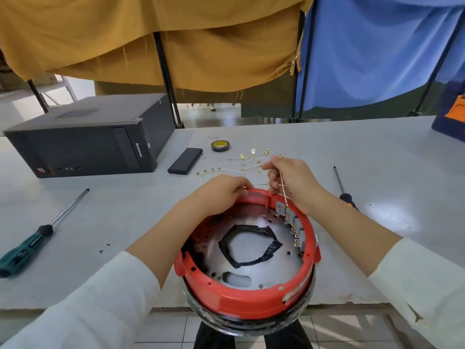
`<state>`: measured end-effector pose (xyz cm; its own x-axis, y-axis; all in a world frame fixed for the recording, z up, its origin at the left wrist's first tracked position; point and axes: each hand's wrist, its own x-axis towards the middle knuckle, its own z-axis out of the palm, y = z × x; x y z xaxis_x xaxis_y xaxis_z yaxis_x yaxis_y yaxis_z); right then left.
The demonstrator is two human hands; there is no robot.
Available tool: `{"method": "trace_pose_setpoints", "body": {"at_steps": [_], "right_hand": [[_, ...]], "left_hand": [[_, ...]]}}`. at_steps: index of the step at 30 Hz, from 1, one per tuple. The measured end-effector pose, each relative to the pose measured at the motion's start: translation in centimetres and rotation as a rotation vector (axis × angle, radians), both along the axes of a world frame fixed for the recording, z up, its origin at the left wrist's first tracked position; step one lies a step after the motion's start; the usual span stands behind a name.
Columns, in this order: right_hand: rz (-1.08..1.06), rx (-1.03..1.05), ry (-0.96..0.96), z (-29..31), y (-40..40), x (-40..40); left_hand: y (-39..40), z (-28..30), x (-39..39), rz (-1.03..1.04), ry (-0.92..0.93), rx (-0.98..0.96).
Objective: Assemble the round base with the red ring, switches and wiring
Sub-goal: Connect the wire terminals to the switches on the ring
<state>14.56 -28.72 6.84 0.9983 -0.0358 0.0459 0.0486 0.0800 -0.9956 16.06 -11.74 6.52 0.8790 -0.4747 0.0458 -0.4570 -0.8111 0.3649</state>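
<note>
I note the round base (247, 263) overhanging the desk (352, 147) edge. Left hand (221, 191) grips the red ring (241, 298), steadying it; right hand (289, 180) pinches a wire (283, 191), apparently toward the switches (293, 226).

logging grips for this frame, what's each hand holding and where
Right hand pinches a thin wire along its middle, lower end at the switches. Left hand grips the red ring at its far rim.

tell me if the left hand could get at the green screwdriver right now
Probably yes: the green screwdriver lies in the open on the table with nothing between, but the left hand grips the red ring and must release it first.
</note>
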Motion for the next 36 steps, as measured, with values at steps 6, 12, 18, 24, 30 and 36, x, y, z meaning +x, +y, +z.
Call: {"method": "trace_pose_setpoints", "body": {"at_steps": [6,12,18,24,30,36], "right_hand": [[0.078,-0.047,-0.042,0.9,-0.4,0.5],[0.112,-0.143,-0.050,-0.1,0.3,1.1],[0.162,-0.311,0.110,-0.7,0.1,1.3],[0.207,-0.573,0.376,-1.4,-1.0,1.8],[0.134,-0.550,0.413,-1.4,-0.8,3.4],[0.025,-0.688,0.263,-3.1,-1.2,3.9]], "left_hand": [[0.5,0.0,-0.7,0.289,-0.026,0.095],[0.1,0.7,-3.0,0.460,0.103,0.241],[0.9,2.1,-2.7,0.413,0.153,0.323],[0.3,2.1,1.3,0.368,0.100,-0.060],[-2.4,-0.9,3.1,0.254,0.070,-0.209],[-1.7,-2.5,4.0,0.314,-0.049,-0.297]]}}
